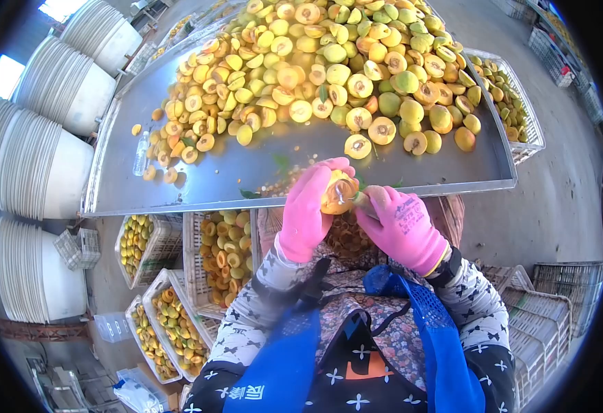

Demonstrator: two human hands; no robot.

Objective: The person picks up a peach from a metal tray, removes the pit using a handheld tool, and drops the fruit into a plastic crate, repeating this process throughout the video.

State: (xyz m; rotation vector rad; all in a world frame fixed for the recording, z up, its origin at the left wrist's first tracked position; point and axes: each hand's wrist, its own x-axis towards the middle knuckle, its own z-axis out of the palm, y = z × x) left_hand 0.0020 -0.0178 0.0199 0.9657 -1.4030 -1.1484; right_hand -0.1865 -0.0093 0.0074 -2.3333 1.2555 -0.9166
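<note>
In my pink-gloved left hand (303, 215) is a halved yellow peach (338, 194), cut face turned toward my right hand. The fingers of my left hand wrap round its side and back. My right hand (406, 230), also in a pink glove, is closed round the handle of a small pitting tool (362, 202). Its thin metal tip is at the middle of the cut face, where the stone sits; my fingers hide most of the handle. Both hands are over the near edge of a metal table (246, 165). On it lies a big heap of halved peaches (294, 76).
Peach stones and leaves (281, 184) litter the table near its raised front edge. Below stand crates of peaches (226, 251), with more crates (177, 330) at lower left. Another full crate (515, 103) stands right of the table. White tubs (67, 82) line the left; stacked crates (535, 330) are at right.
</note>
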